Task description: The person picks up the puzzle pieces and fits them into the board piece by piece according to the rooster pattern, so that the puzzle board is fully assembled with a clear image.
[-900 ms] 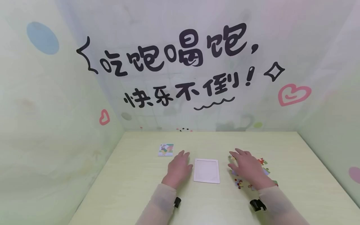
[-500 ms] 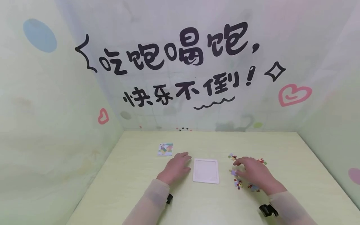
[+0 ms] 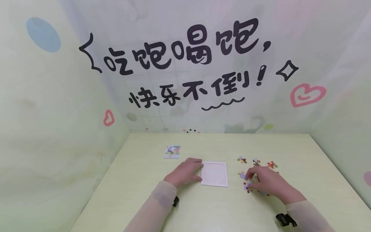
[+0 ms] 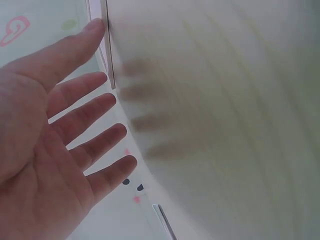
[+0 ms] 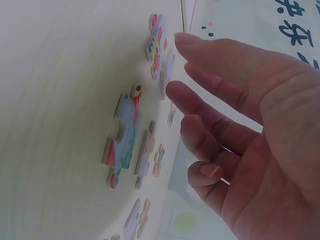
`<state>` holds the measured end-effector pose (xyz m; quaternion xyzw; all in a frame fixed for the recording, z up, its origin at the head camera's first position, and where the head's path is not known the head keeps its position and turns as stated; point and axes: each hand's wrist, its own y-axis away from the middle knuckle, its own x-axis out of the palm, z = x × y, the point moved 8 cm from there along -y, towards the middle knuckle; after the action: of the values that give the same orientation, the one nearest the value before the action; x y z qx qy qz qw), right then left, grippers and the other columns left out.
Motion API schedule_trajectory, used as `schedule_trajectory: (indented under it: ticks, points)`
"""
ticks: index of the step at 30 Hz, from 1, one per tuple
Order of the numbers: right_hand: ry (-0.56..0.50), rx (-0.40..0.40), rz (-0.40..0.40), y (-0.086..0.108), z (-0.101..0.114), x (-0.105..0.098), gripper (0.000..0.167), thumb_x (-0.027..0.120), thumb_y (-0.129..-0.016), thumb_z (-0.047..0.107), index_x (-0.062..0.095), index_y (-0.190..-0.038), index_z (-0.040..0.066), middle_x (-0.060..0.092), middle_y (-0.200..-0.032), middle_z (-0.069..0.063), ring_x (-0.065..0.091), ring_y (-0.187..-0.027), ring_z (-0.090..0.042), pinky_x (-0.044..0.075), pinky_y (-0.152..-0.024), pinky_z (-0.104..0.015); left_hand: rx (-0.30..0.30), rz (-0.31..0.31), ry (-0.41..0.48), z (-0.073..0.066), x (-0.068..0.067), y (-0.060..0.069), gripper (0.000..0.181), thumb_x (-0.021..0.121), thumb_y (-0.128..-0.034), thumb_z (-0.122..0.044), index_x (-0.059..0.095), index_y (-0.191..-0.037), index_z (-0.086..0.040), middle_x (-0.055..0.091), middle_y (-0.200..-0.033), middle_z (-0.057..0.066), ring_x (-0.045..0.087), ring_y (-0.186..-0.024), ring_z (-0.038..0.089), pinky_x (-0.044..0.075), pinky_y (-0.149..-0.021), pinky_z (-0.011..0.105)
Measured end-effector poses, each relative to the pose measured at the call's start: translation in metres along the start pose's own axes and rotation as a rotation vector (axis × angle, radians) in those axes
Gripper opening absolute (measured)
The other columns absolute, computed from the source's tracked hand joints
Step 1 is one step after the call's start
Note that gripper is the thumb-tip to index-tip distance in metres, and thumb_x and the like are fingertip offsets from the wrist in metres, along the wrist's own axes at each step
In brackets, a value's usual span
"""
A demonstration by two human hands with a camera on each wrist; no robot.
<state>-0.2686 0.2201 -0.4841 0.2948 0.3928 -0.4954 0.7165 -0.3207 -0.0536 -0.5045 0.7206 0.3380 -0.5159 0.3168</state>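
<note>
My left hand (image 3: 184,171) is at the left edge of a white square puzzle tray (image 3: 214,174), its straight fingers at the rim. In the left wrist view that hand's palm (image 4: 37,145) shows with the fingers spread. Just above several loose jigsaw pieces (image 3: 272,165), right of the tray, hovers my right hand (image 3: 272,183), fingers loosely bent. In the right wrist view nothing sits between its thumb and fingertips; a colourful jigsaw piece (image 5: 156,45) lies near the thumb tip, and a blue one (image 5: 127,132) lies nearer the camera. The right hand hides some pieces in the head view.
A square picture card (image 3: 172,151) lies on the pale wooden table (image 3: 208,212), behind and left of the tray. A printed cloth wall (image 3: 185,64) with large black writing rises at the table's back edge, with walls on both sides.
My left hand has come to the tray's left edge. My right hand has drawn nearer and a little right, uncovering pieces at the back, with its fingers more bent.
</note>
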Motion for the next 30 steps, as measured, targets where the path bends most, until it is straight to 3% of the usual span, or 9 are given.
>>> schedule_trajectory:
  ticks: [8, 13, 22, 30]
  points:
    - [0.064, -0.094, -0.007, -0.0005, -0.0015, 0.0006, 0.03, 0.094, -0.071, 0.028, 0.07, -0.09, 0.027, 0.065, -0.088, 0.014, 0.053, -0.077, -0.005, 0.046, -0.068, -0.024, 0.034, 0.004, -0.067, -0.0041, -0.004, -0.0034, 0.061, 0.077, -0.0933, -0.039, 0.058, -0.147, -0.016, 0.043, -0.164, -0.002, 0.038, -0.151, 0.026, 0.035, -0.124, 0.039]
    - [0.058, -0.119, 0.008, 0.0025, -0.0011, 0.0023, 0.03, 0.093, -0.071, 0.024, 0.071, -0.092, 0.025, 0.065, -0.088, 0.015, 0.053, -0.079, -0.004, 0.049, -0.071, -0.025, 0.054, 0.007, -0.105, -0.0075, -0.0032, -0.0035, 0.06, 0.077, -0.0929, -0.038, 0.06, -0.146, -0.016, 0.043, -0.164, -0.002, 0.039, -0.15, 0.027, 0.036, -0.123, 0.039]
    - [0.028, -0.152, 0.01, 0.0029, 0.0044, 0.0043, 0.027, 0.09, -0.074, 0.017, 0.071, -0.092, 0.024, 0.065, -0.088, 0.014, 0.042, -0.066, 0.001, 0.042, -0.064, -0.022, 0.044, 0.033, -0.143, -0.0042, -0.0036, -0.0032, 0.061, 0.077, -0.092, -0.042, 0.061, -0.146, -0.019, 0.045, -0.162, -0.005, 0.042, -0.148, 0.025, 0.04, -0.121, 0.038]
    - [-0.012, -0.204, 0.001, 0.0009, 0.0066, 0.0055, 0.025, 0.086, -0.077, 0.008, 0.071, -0.091, 0.023, 0.064, -0.084, 0.011, 0.04, -0.059, 0.003, 0.039, -0.056, -0.02, 0.056, 0.025, -0.173, -0.0041, -0.0077, -0.0041, 0.065, 0.078, -0.0889, -0.05, 0.062, -0.144, -0.02, 0.047, -0.161, -0.004, 0.045, -0.146, 0.026, 0.044, -0.116, 0.039]
